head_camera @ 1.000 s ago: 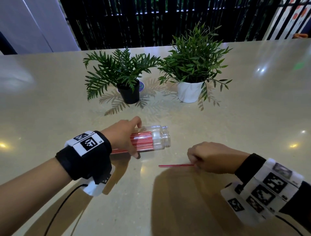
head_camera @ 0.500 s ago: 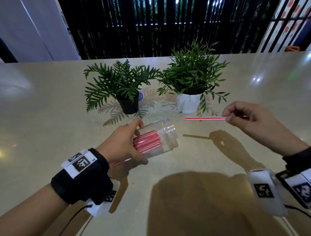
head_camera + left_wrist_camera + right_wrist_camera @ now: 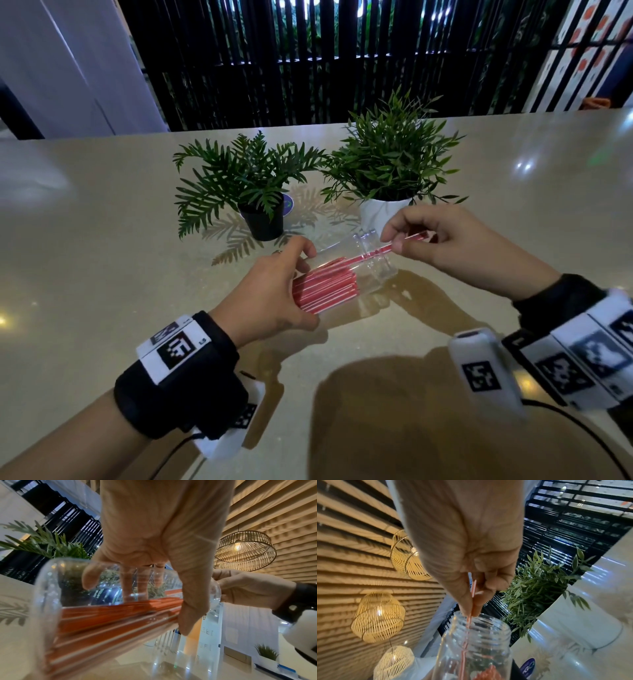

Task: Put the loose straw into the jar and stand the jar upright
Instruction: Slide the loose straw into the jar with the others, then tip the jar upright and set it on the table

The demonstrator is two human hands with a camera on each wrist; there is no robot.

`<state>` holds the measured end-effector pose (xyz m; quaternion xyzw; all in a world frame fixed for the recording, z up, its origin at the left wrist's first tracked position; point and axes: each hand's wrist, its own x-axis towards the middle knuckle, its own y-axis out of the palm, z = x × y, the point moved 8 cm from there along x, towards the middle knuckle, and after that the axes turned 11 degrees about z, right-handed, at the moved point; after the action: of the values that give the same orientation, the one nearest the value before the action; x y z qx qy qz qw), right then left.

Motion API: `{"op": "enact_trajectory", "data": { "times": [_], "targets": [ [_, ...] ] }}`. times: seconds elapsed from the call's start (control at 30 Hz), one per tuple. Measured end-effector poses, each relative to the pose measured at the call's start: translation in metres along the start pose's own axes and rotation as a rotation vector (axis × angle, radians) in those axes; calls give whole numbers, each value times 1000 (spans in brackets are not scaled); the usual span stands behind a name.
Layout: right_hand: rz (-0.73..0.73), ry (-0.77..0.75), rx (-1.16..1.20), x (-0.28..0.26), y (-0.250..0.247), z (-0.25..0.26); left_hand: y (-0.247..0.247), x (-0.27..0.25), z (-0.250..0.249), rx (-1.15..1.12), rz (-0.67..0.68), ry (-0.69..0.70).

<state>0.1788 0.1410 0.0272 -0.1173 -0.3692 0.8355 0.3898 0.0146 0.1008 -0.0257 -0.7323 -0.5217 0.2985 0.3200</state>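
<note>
Nearest, left hand (image 3: pixel 270 298): the jar is being gripped around its body, thumb on the near side and fingers (image 3: pixel 126 582) curled over the far side, as is being shown through the glass in the left wrist view.
Jar (image 3: pixel 359 274): a clear jar is being held tilted above the table, mouth pointing right and slightly up, base toward the left wrist; it is not being stood upright.
Bundle of straws (image 3: pixel 323 287): red and white straws are being kept inside the jar, lying along its lower wall.
Right hand (image 3: pixel 442 245): the loose straw is being pinched between thumb and forefinger, the other fingers being curled loosely behind.
Loose straw (image 3: pixel 378 253): it is being passed through the jar's mouth, its left part already inside the neck and its right end being hidden in the fingers (image 3: pixel 465 599).
Table (image 3: pixel 102 257): a glossy beige top is being shaded under both arms.
Farther, black-potted plant (image 3: pixel 262 222): being kept at far left of the jar.
White-potted plant (image 3: pixel 380 212): being kept just behind the right hand, partly covered by it.
Farthest, dark slatted screen (image 3: pixel 308 61): being seen beyond the table edge.
</note>
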Motion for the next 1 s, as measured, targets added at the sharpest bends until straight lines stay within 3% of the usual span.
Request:
{"op": "enact_trajectory", "data": {
  "times": [0.17,0.47,0.73,0.83,0.93,1.0],
  "targets": [
    [-115,-11,244,0,-11,-7,-1,-1,-3,-21,-12,13],
    [-75,60,324,0,5,-17,0,2,-7,-93,-24,46],
    [-407,56,333,-21,-25,-27,-1,-5,-5,-141,-127,81],
    [-323,89,300,-24,0,-26,-4,-5,2,-165,-184,81],
    [-97,121,448,-19,40,-15,-8,-5,1,-219,-236,95],
    [-28,92,505,-12,54,-2,-9,-3,-3,-262,-267,113]
  ]
}}
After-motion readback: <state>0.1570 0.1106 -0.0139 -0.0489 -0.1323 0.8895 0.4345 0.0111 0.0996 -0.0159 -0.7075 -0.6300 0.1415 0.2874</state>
